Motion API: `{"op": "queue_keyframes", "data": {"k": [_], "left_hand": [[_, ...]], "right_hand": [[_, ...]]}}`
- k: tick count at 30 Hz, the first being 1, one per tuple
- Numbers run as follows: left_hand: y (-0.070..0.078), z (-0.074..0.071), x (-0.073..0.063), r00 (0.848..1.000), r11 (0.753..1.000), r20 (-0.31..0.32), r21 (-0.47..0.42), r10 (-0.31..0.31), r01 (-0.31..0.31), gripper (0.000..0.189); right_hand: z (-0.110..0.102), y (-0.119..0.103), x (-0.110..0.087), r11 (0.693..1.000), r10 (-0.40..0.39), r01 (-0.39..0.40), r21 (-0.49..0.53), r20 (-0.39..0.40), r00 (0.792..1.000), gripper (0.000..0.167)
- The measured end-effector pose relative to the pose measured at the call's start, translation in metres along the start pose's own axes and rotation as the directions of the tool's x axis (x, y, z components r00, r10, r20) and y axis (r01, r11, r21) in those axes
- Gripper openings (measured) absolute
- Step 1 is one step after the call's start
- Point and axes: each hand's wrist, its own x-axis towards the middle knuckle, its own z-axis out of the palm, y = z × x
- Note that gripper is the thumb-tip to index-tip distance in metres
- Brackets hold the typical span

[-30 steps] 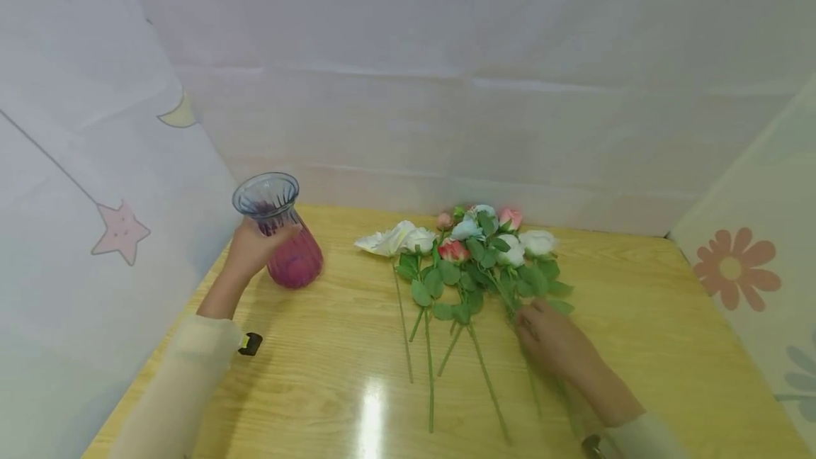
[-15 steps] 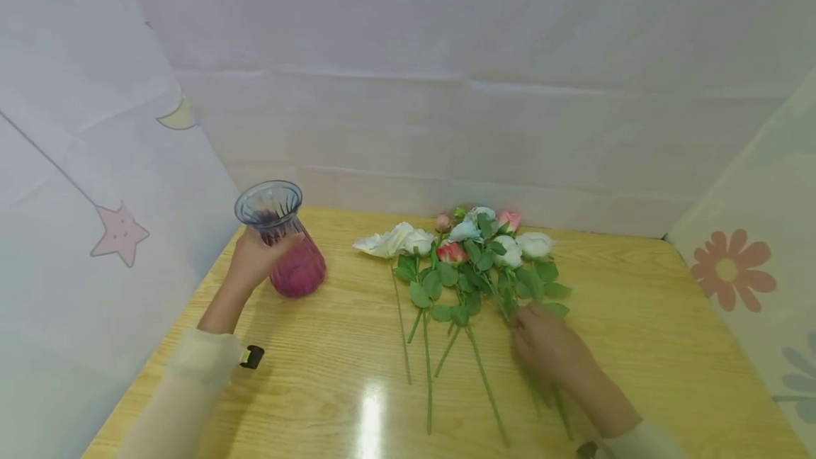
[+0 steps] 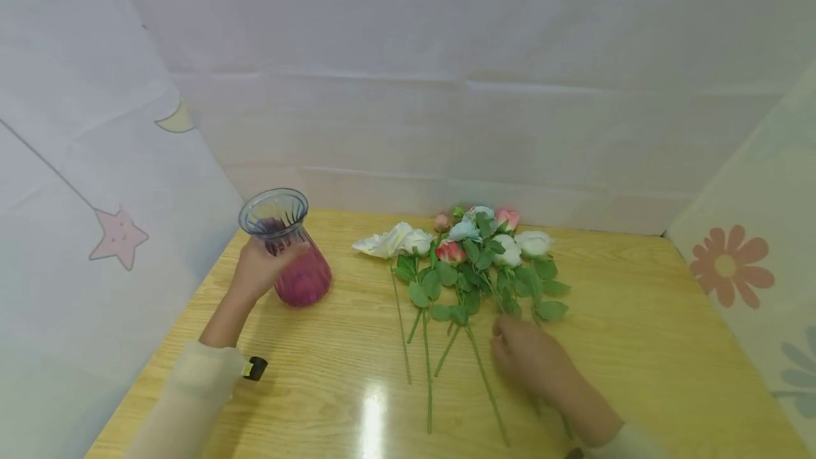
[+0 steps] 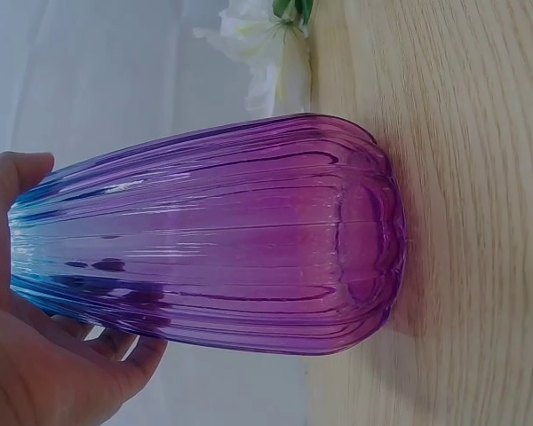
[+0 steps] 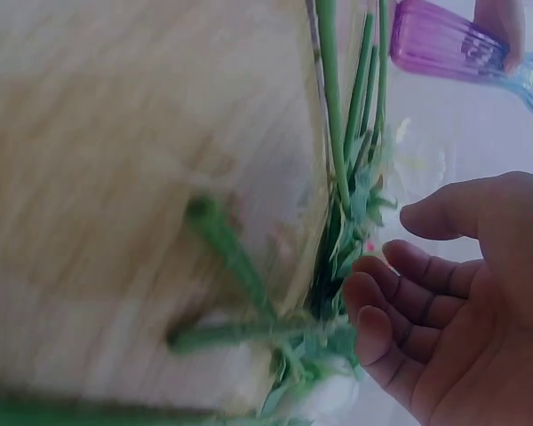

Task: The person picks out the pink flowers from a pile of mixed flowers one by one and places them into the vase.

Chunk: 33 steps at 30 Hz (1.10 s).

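Note:
My left hand (image 3: 266, 268) grips the neck of a ribbed glass vase (image 3: 303, 276), blue at its flared rim and purple-pink below. The vase leans in the head view; in the left wrist view its base is at the tabletop, and I cannot tell whether it touches. Over the lower stems at the right of the flower pile hovers my right hand (image 3: 538, 363). Its fingers (image 5: 417, 297) are loosely bent in the right wrist view, with no stem seen between them. Artificial flowers lie bunched: a white lily (image 3: 387, 241), a red flower (image 3: 450, 253), a pale blue flower (image 3: 465, 230) and white roses (image 3: 534, 242).
Several green stems (image 3: 428, 381) point toward the front of the wooden table (image 3: 319, 374). A pink rose (image 3: 507, 217) lies at the back of the pile. White cloth (image 3: 382, 126) hangs behind the table, and printed cloth (image 3: 733, 268) stands at the right.
My right hand has moved left and slightly nearer across the stems, uncovering leaves at the right. My left hand and the vase have shifted slightly nearer and to the right.

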Motion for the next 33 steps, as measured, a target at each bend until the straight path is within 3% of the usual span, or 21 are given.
{"op": "queue_keyframes", "data": {"k": [8, 14, 19, 27, 33], "left_hand": [[-0.001, 0.002, -0.001, 1.0, 1.0, -0.004, 0.019, 0.015, -0.015, 0.083], [-0.001, 0.002, -0.001, 1.0, 1.0, -0.01, 0.024, 0.011, -0.011, 0.085], [-0.001, 0.002, 0.0, 1.0, 1.0, -0.008, 0.011, 0.011, -0.011, 0.085], [-0.002, 0.005, 0.0, 0.999, 0.999, 0.004, 0.009, 0.037, -0.037, 0.084], [-0.002, 0.004, 0.0, 0.999, 0.999, 0.005, 0.018, 0.034, -0.034, 0.087]], "right_hand": [[0.01, -0.015, -0.005, 0.999, -0.008, 0.008, -0.051, 0.012, 1.0, 0.006], [0.016, -0.024, -0.01, 0.992, 0.021, -0.013, -0.126, 0.065, 0.998, 0.019], [0.026, -0.025, -0.012, 0.984, -0.013, 0.024, -0.177, 0.063, 0.998, 0.028], [0.03, -0.024, -0.011, 0.984, -0.027, 0.035, -0.175, 0.045, 0.999, 0.025], [0.029, -0.021, -0.009, 0.994, 0.035, -0.031, -0.103, 0.042, 0.998, 0.016]]}}
